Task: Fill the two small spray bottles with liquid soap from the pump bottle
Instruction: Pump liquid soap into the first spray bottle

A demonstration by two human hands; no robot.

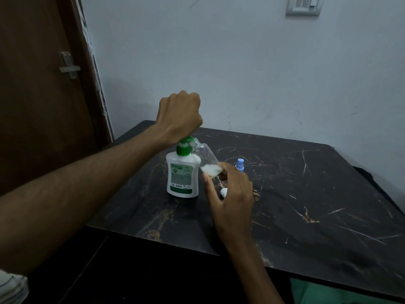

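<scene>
Your left hand (178, 116) sits on top of the pump bottle (182, 172), fingers curled into a fist over the green pump head (185, 145); the head is mostly covered, so you cannot tell how the fingers lie on it. The pump bottle stands upright on the dark marble-patterned table (306, 194), near its left middle. Its body is white with a green-and-white label and a green band at the base; the collar and pump are green.

Your right hand (230, 194) holds a small clear spray bottle (207, 160) by its lower end, thumb and fingers wrapped around it. The bottle is tilted, its open neck angled up and left to meet the pump spout. It is transparent, with a pool of milky white soap collected at the lower end and a thin white film along one wall. A small white cap (224, 192) shows just below it, between the thumb and fingers of the same hand.

A second small spray bottle with a light blue top (240, 164) stands on the table just behind your right hand; its body is hidden.
</scene>
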